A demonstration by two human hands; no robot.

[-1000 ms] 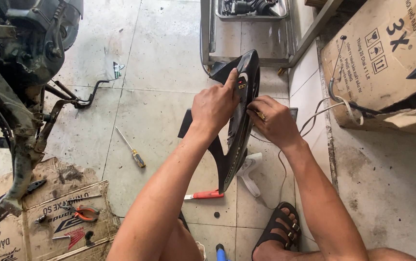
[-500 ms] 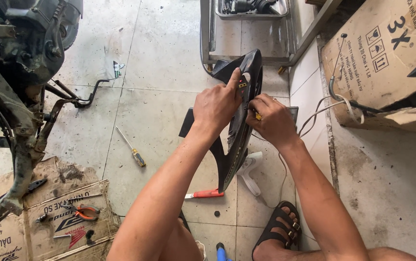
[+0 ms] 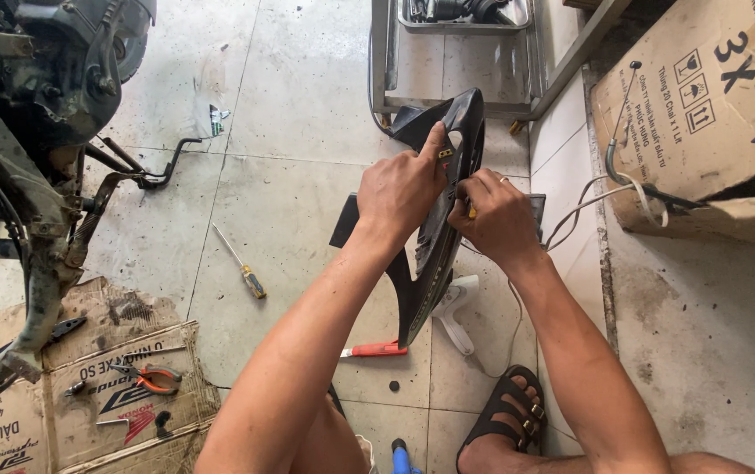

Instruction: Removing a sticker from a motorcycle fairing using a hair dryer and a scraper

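Grey-white floor tiles are being used as the work area, w/ a stripped dark motorcycle frame standing at upper left and a big brown cardboard box sitting at right. Flattened, oil-stained cardboard sheets are lying at lower left, prob. to keep small tools off the tiles; red-handled pliers are resting on them.

At centre, a long curved black plastic fairing panel is being held on edge, lower tip near the floor, apparently so its inner side is facing the right hand. The left hand is being clenched around the panel's upper edge, thumb pointing up, steadying it. The right hand is being closed on a small yellowish tool or fitting pressed against the panel; exactly what, can't be told.

A yellow-and-blue-handled screwdriver is lying well apart to the left. A red-handled tool is lying just beside the panel's lower tip. A white cable is trailing from behind the right hand toward the box. A black sandal is being worn on the foot below.
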